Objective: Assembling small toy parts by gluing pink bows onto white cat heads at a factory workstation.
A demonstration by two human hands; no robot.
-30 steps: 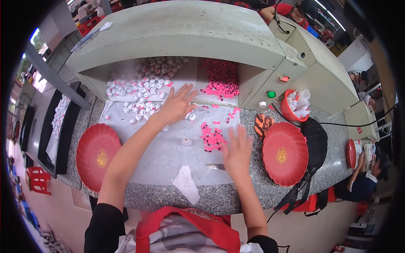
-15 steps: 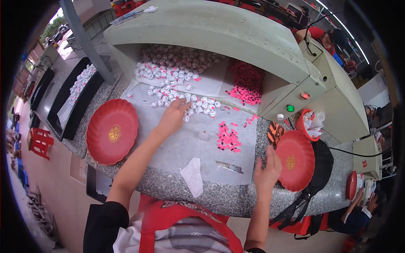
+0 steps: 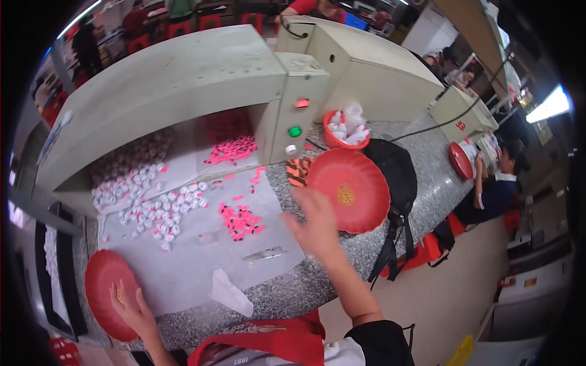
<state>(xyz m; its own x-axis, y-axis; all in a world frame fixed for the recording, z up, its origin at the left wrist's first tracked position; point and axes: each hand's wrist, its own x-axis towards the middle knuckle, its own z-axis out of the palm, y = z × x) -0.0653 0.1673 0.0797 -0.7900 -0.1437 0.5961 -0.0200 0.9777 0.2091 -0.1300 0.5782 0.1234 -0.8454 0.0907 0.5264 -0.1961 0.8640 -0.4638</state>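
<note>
The left hand is hanging, fingers parted, over a red dish; the right hand is hovering, fingers spread, beside a second red dish.

A pale white rectangular sheet looks smooth and matt, like paper or thin film; beneath it, a speckled grey stone counter carries a dull sheen; behind it, an arched grey-green housing looks like painted metal, matt and scuffed; left of it, a red scalloped dish, and right of it, a red fluted dish, both seem satin plastic; on it, a narrow silvery blade gleams like metal; far right of it, a black bag shows matt cloth.
</note>
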